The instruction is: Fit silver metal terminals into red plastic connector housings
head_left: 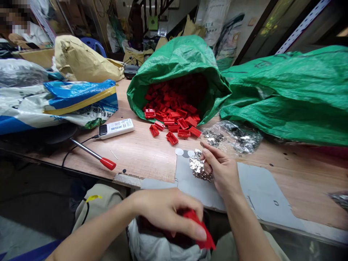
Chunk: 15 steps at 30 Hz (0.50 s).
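My left hand (pixel 168 212) is low, below the table's front edge, fingers closed round a red plastic part (pixel 202 232) held over a white bag (pixel 160 246) in my lap. My right hand (pixel 221 168) rests on a grey sheet (pixel 258 190) on the table, fingers curled and pinched at a small heap of shiny metal pieces (pixel 198 167); what it grips is too small to make out. Farther back, a green sack (pixel 176 58) lies on its side, spilling several red plastic parts (pixel 174 119) onto the wooden table (pixel 141 152).
A clear bag of metal pieces (pixel 233 137) lies by the sack. A second green sack (pixel 293 90) fills the right. A white remote-like device (pixel 116 128), a red-tipped tool (pixel 95 156) and a blue-white bag (pixel 54 103) are at left. Another person sits far left.
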{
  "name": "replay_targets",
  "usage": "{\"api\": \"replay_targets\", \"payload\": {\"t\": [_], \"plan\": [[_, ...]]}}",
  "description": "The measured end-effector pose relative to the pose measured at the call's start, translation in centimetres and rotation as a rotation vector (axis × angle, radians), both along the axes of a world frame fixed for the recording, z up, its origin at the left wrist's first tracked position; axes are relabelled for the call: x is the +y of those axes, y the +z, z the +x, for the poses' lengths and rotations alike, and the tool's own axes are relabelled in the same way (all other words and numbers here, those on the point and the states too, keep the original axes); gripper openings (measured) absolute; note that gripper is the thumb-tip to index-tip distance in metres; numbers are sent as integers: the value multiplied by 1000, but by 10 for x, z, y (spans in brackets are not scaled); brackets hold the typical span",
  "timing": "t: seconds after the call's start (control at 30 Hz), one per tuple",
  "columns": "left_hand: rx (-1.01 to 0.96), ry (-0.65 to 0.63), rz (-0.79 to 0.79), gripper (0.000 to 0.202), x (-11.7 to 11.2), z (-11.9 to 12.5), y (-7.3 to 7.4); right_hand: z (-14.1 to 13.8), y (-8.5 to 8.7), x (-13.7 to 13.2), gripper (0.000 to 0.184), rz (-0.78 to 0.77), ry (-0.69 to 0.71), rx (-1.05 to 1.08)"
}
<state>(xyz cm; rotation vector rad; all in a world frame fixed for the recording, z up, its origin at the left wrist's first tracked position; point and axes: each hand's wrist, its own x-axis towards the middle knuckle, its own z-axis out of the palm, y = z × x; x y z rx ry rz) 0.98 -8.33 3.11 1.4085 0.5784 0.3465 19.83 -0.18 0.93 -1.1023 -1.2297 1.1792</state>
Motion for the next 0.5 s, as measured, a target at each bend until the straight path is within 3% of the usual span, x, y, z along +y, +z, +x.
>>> {"api": "replay_targets", "payload": {"t": [0.03, 0.1, 0.13, 0.2, 0.3, 0.43, 0.5], "plan": [[207, -48, 240, 28, -7, 4, -5, -1, -1, 1, 45, 5, 24, -63], [592, -29, 622, 29, -20, 13, -21, -6, -3, 1, 45, 75, 51, -272], [719, 4, 736, 29, -25, 18, -31, -9, -3, 1, 40, 148, 55, -404], [778, 58, 881, 19, -30, 24, -45, -19, -3, 0, 27, 329, 67, -644], [720, 10, 883, 27, -28, 24, -47, -36, 2, 6, 27, 477, 132, -863], [525, -86, 696, 30, -14, 10, -20, -62, 7, 20, 36, 357, 182, -1079], [348, -51, 572, 25, -7, 1, -7, -69, 7, 26, 34, 279, 202, -1085]]}}
